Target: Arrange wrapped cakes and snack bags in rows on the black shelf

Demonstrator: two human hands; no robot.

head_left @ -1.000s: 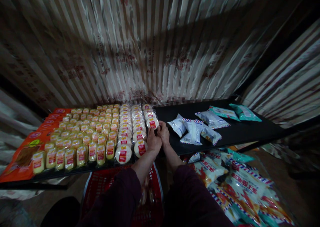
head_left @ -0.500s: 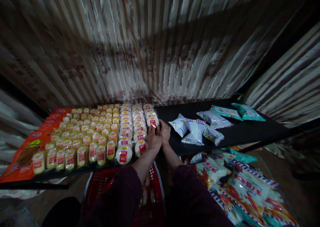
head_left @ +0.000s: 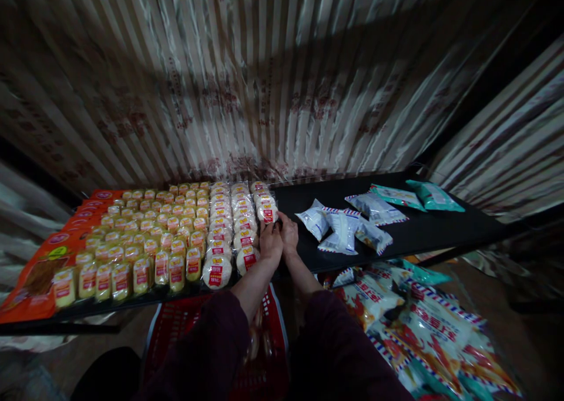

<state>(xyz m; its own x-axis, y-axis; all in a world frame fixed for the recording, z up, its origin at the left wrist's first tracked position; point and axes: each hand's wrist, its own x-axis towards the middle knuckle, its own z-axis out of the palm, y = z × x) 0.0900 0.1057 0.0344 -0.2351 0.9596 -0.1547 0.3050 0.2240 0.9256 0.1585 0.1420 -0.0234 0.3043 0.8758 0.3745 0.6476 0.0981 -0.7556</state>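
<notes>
Both my hands rest together on the black shelf (head_left: 432, 230) at the right end of the rows of round wrapped cakes (head_left: 229, 227). My left hand (head_left: 270, 245) lies with curled fingers against a round cake with a red label (head_left: 267, 213). My right hand (head_left: 288, 233) sits right beside it, fingers bent toward the same cake. Whether either hand grips the cake is hard to tell in the dim light. Rows of small yellow wrapped cakes (head_left: 145, 236) fill the shelf to the left.
White and blue snack packets (head_left: 341, 227) and teal packets (head_left: 434, 196) lie on the shelf's right half. Orange packets (head_left: 39, 271) line the far left. A red basket (head_left: 247, 348) stands below me, and a heap of large snack bags (head_left: 423, 330) lies on the floor right. Striped curtain behind.
My hands have shifted slightly closer to the last round cake, and the fingers have drawn together around it. The view has drifted a little.
</notes>
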